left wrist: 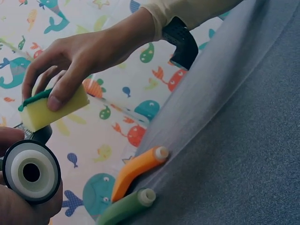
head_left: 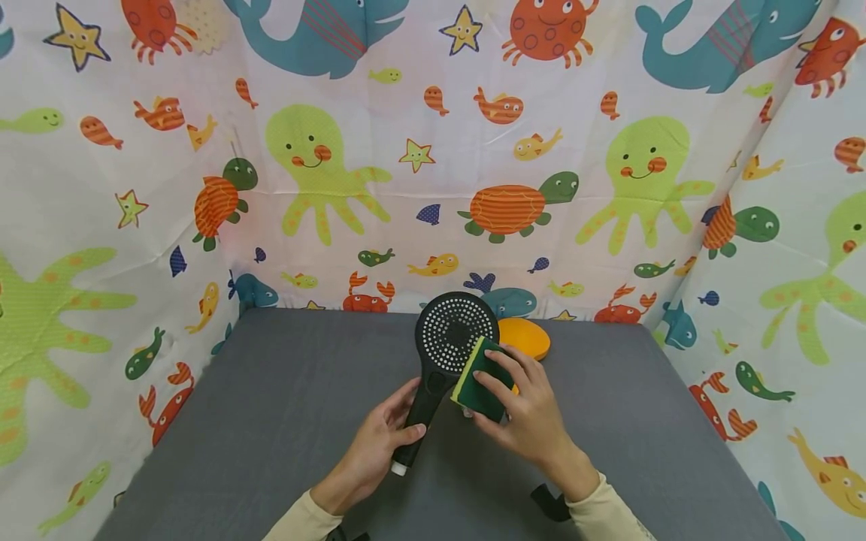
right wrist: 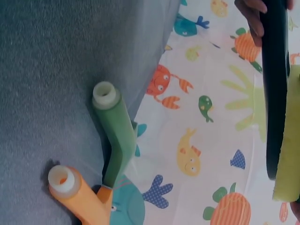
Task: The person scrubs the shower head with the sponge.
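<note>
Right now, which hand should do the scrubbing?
Probably the right hand: it pinches the sponge against the black shower head, while the left hand grips the handle.

No words, labels, brands or numbers can be read anywhere in these views.

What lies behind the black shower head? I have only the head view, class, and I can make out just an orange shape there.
Observer: The right wrist view shows an orange shower head lying on the grey table, its handle's white open end facing the camera.
Operator: Is it alone?
Observer: No. A green shower head lies right beside it; the head view hides this one.
Operator: What does the black handle's end look like?
Observer: In the left wrist view the black shower head ends in a white ring with a dark hole. The left hand grips it, and the right hand pinches the sponge.
</note>
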A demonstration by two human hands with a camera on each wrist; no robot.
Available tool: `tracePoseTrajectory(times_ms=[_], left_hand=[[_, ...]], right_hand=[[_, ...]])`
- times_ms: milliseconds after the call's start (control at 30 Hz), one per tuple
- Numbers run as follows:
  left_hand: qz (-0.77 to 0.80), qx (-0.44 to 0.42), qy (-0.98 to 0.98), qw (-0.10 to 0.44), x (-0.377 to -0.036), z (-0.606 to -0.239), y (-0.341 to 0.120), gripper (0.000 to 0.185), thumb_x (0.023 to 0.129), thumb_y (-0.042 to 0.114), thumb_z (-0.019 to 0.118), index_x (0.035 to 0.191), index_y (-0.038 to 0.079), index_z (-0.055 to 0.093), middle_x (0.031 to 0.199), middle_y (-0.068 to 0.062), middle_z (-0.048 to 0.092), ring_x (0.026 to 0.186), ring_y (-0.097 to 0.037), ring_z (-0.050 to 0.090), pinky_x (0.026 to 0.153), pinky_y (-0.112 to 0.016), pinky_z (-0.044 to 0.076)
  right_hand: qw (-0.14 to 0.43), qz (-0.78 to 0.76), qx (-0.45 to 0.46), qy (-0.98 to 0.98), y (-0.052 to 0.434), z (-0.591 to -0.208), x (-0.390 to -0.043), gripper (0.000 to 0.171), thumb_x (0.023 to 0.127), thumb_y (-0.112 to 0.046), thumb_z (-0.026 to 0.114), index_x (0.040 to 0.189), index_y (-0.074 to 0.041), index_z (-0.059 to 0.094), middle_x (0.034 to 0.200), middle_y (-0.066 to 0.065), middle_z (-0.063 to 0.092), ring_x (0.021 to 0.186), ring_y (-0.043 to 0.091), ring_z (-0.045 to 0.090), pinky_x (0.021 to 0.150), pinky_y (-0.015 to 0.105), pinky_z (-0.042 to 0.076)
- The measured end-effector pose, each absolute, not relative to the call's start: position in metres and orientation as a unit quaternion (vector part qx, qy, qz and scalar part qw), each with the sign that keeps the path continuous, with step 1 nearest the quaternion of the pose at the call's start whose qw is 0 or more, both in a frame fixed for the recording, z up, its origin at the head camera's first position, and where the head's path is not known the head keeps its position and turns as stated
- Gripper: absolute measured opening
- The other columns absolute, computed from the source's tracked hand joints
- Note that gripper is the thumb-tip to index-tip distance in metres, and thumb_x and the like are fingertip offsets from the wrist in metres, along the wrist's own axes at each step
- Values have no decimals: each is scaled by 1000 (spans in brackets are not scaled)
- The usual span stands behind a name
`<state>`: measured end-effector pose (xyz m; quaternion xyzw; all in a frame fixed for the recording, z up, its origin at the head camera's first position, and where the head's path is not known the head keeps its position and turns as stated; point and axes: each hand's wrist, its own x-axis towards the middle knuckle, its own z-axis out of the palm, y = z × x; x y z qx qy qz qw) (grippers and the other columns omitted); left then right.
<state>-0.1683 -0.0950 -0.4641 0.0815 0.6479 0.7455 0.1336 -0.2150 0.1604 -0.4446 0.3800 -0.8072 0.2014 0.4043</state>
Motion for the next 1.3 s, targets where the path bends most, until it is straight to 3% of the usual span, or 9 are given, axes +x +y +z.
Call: tracePoseTrajectory(times_ms=[100, 267, 467, 600, 700, 767, 1000, 1300], left_hand=[[738, 82, 656, 134, -167, -463, -96, 73, 91, 13, 68, 154, 19, 32, 138, -14, 48, 134, -26, 44, 108, -41, 38], [735, 78, 656, 151, -166, -464, -97, 72, 91, 13, 68, 154, 20, 33, 134, -13, 47, 130, -24, 47, 102, -36, 43], [733, 82, 654, 169, -163, -466, -99, 73, 91, 13, 68, 154, 19, 32, 133, -14, 47, 127, -22, 50, 101, -33, 43], [734, 84, 652, 169, -161, -466, -98, 73, 91, 11, 67, 154, 16, 31, 131, -14, 48, 122, -21, 53, 95, -30, 45], [735, 85, 652, 166, -161, -465, -97, 73, 91, 10, 67, 154, 16, 32, 132, -15, 48, 121, -21, 54, 93, -29, 46], [736, 84, 651, 167, -161, -465, -97, 72, 91, 10, 67, 154, 16, 32, 133, -16, 49, 121, -21, 54, 93, -30, 47], [741, 84, 645, 167, -162, -466, -96, 73, 90, 10, 68, 154, 16, 33, 134, -16, 49, 119, -20, 56, 93, -30, 48], [737, 89, 647, 174, -161, -466, -96, 72, 91, 11, 67, 154, 16, 33, 138, -18, 48, 123, -22, 54, 94, -30, 47]], right_hand=[[406, 201, 377, -808, 164, -444, -217, 46, 90, -53, 60, 113, -16, 70, 134, 14, 58, 125, 39, 48, 96, 59, 43], [414, 198, 370, -808, 171, -444, -222, 50, 92, -58, 53, 113, -16, 70, 133, 15, 58, 124, 38, 48, 92, 60, 45], [412, 196, 361, -814, 178, -442, -226, 53, 92, -59, 53, 114, -14, 70, 134, 16, 57, 126, 39, 48, 94, 60, 43], [405, 192, 358, -819, 179, -440, -226, 51, 88, -56, 63, 116, -15, 69, 135, 16, 56, 126, 39, 47, 96, 59, 42], [408, 189, 359, -818, 177, -440, -226, 50, 89, -57, 62, 115, -15, 70, 135, 16, 56, 126, 39, 47, 96, 60, 43], [412, 187, 364, -814, 175, -441, -225, 53, 92, -60, 53, 114, -15, 70, 134, 16, 57, 125, 39, 48, 95, 61, 43], [416, 188, 390, -800, 169, -442, -223, 47, 91, -56, 57, 113, -16, 71, 131, 15, 60, 124, 40, 49, 96, 59, 43], [398, 189, 375, -816, 176, -440, -228, 52, 91, -59, 55, 116, -16, 69, 136, 14, 56, 127, 38, 47, 97, 58, 43]])
